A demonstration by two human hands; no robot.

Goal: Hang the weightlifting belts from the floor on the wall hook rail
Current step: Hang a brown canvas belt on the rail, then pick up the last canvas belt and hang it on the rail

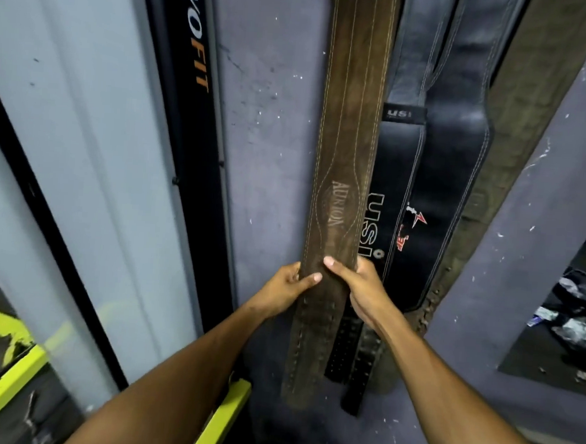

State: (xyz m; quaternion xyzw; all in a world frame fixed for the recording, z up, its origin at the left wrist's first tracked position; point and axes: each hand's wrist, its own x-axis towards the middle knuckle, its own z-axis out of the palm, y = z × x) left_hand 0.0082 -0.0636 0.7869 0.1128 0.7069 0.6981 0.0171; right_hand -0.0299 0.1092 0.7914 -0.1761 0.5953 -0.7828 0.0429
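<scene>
A scuffed grey wall (274,117) carries 2 black padded leather belts (437,196) just right of the long brown suede belt (344,149), which hangs upright, tip down. The left hand (289,286) and right hand (359,287) each grip its lower part.

One head-worn, wide-angle view looks forward and slightly down along both forearms at a grey painted wall (273,124), from very near. The two-handed grip sits just below the frame's centre. Above it the long brown suede belt (351,122) runs out past the top edge, so its upper end is unseen.
</scene>
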